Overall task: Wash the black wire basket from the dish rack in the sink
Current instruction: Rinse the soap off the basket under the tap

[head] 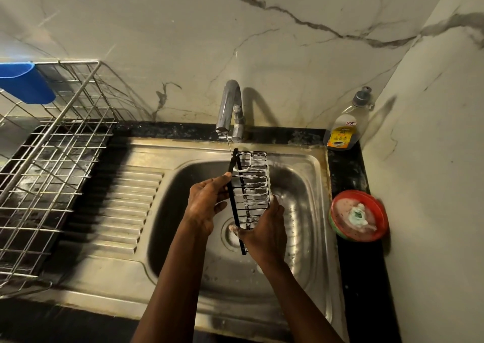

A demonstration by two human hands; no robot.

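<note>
Holds the black wire basket [251,185] in both hands over the bowl of the sink [301,157], directly in front of the tap [230,107] and below its spout. Tilts it on edge, with white suds [250,169] clinging to most of the wires. Points its long axis from the body toward the tap, with the far end right beneath the spout and the near end lowest and furthest from the tap.

Pinches with the left hand [207,204] the left frame bar about halfway along, thumb on top and aimed at the tap. Cups with the right hand [264,227] the near right corner from below, fingers seemingly curled round the wires, though hidden in part behind the basket.

Catches the thin thread of water [229,146] on the far left corner only. Looks, from so much soap, like rinsing barely begun.

Probably calls for feeding the basket lengthwise toward the tap, or turning it end for end, to bring the soapy middle and near end under that thread. Favours the left hand, nearer the tap, for steering, and the right for pushing from behind.
</note>
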